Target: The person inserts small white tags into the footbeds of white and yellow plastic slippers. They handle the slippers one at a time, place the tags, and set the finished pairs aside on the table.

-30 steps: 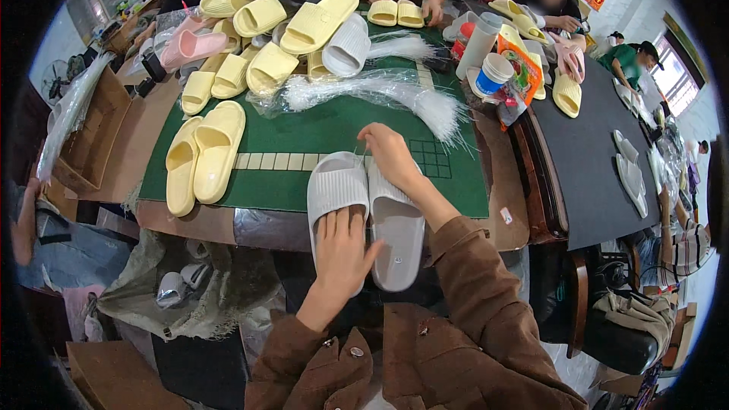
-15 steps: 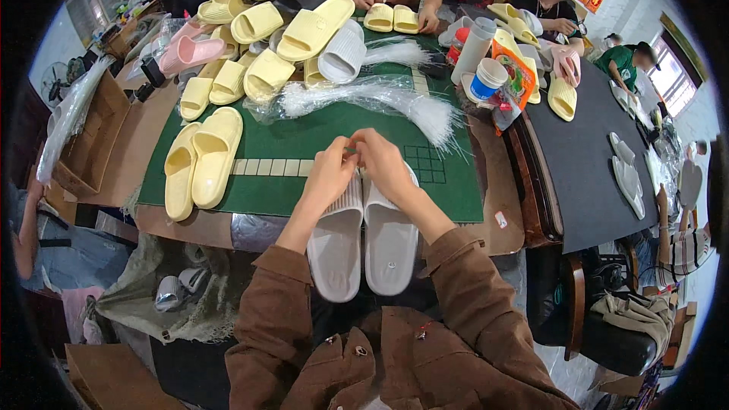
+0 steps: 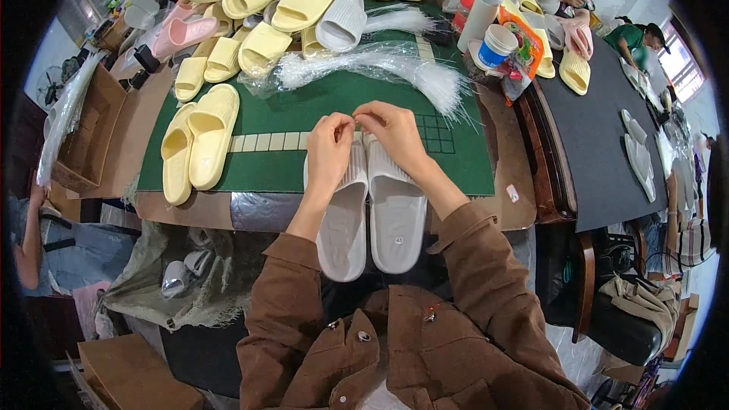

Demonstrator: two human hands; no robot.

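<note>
My fingers (image 3: 345, 123) meet over the toe ends of two grey slippers (image 3: 370, 209), which lie side by side and hang over the near edge of the worktop (image 3: 288, 99). Just beyond my fingers the green mat shows bare, an open strip running left to right. To my left, that strip ends at a yellow pair of slippers (image 3: 199, 140) lying lengthwise. Farther out, a bundle of white plastic strands (image 3: 380, 68) lies across the mat, blocking a straight reach forward. Behind it a heap of yellow, pink and grey slippers (image 3: 266, 23) fills the far side. To my right, cups and packets (image 3: 497, 38) crowd the far corner; the near right of the mat is open.
</note>
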